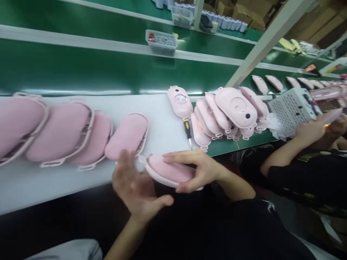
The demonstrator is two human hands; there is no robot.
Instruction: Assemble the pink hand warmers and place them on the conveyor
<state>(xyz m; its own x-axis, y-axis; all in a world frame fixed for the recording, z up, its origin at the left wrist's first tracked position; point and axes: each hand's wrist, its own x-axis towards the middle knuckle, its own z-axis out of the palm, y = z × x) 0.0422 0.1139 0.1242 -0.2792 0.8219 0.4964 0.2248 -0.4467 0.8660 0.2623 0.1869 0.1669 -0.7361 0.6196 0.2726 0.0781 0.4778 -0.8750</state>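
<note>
My right hand (202, 168) grips a pink oval case (170, 171) with a pale rim and an end loop, tilted at the table's front edge. Just left of it, my left hand (137, 186) is raised with fingers spread, blurred by motion and holding nothing. Behind that hand a similar pink oval piece (127, 135) lies on the white mat (159, 122). Beyond the held case are a yellow-and-black screwdriver (187, 129) and a pale pink shell with a shiny oval sticker (180, 100).
Several pink padded pieces (62, 130) line the mat's left side. Pink shells (235, 106) are heaped to the right. A clear tub of small parts (162, 42) stands on the rail behind. At far right, a co-worker's hand (310, 130) works by a grey box (288, 112).
</note>
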